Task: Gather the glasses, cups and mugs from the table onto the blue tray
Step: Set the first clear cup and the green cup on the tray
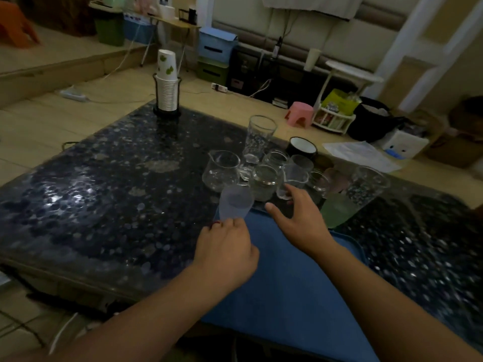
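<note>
In the head view, a frosted, translucent plastic cup [236,203] is pinched at its base by the curled fingers of the left hand [226,253] and is held tilted over the far left corner of the blue tray [285,291], which is smooth, flat and rimmed and lies on the table's near edge. The right hand [300,220] is stretched forward over the tray with its thumb spread wide; its fingertips are seen at a small clear glass mug [292,182], but whether they have closed on it cannot be told. Just beyond the tray, clear glassware is clustered closely: a rounded pitcher [222,171] with a pouring lip, a squat jar [265,181], a tall patterned tumbler [260,138] and, to the right, a tall glass [367,185] that is blurred. A black mug [303,147] with a white inside is set behind them near the far edge. The table [104,184] is dark and glossy, speckled with pale pebble-like spots under a shiny top. At its far corner a stack of white paper cups [166,84] is kept in a black wire holder. The floor is covered with pale tiles, and a pink stool [300,113], storage boxes and cables are seen along the dim wall.
</note>
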